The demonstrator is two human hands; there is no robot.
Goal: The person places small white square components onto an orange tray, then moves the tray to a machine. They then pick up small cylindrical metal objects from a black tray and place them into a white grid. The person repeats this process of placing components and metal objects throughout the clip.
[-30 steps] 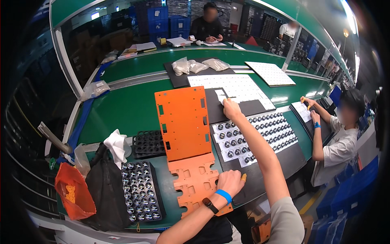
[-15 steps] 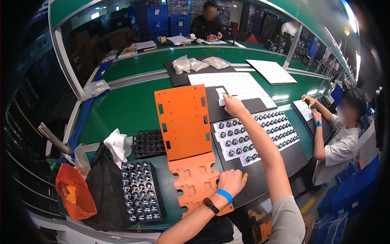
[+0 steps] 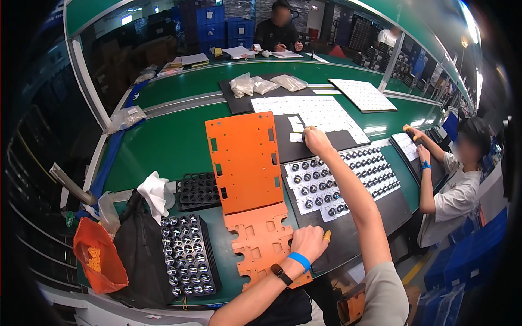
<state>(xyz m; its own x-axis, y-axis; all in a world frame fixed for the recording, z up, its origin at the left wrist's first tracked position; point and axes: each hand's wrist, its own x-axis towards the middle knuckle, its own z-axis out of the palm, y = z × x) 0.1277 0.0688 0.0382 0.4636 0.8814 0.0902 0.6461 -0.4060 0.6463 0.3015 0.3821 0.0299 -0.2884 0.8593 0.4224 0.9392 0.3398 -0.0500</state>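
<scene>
Right hand: the right hand (image 3: 317, 142) has its fingertips drawn close together; whether a piece is between them, I cannot tell.
Small white pieces: the small white pieces (image 3: 296, 137) lie just left of those fingertips, on the dark board (image 3: 291, 155); being loose and close together, they could be nudged askew by a sideways drag.
Domed parts: the right forearm (image 3: 356, 204) passes over rows of dark domed parts (image 3: 305, 190); lowering it could knock or smudge some.
Left hand: the left hand (image 3: 309, 243) is loosely curled, its palm side hidden, so I cannot tell whether it holds anything.
Orange fixture: the left wrist lies over the notched orange plate (image 3: 261, 239); a careless shift could jog it.
Lens tray: shiny round parts (image 3: 187, 255) sit uncovered beside the black bag (image 3: 141, 255); if the bag slumps, it could scuff them.
</scene>
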